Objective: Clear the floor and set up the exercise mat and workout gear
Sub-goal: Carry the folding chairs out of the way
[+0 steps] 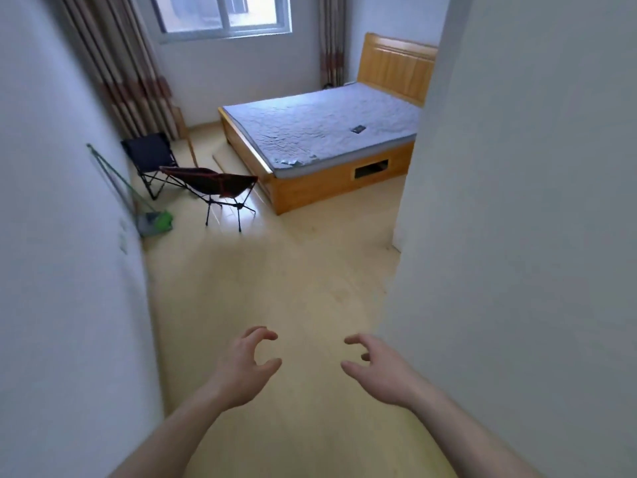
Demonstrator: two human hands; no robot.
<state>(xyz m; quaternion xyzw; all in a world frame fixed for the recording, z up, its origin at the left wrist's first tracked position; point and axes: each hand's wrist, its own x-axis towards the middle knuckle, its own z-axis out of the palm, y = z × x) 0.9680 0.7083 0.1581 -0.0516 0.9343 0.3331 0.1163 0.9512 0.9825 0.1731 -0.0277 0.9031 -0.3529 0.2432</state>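
My left hand [246,365] and my right hand [377,365] are held out in front of me over the pale wooden floor [275,288], fingers loosely curled, holding nothing. Ahead on the floor stand two folding camp chairs: a black one [150,157] near the curtain and a dark one with red trim [213,182] tipped toward the bed. No mat or workout gear is in sight.
A green mop [153,222] leans on the left wall. A wooden bed [320,132] with a grey mattress fills the far right, a small dark object [358,129] on it. White walls close in left and right [517,236]. A window and curtains [131,81] are behind.
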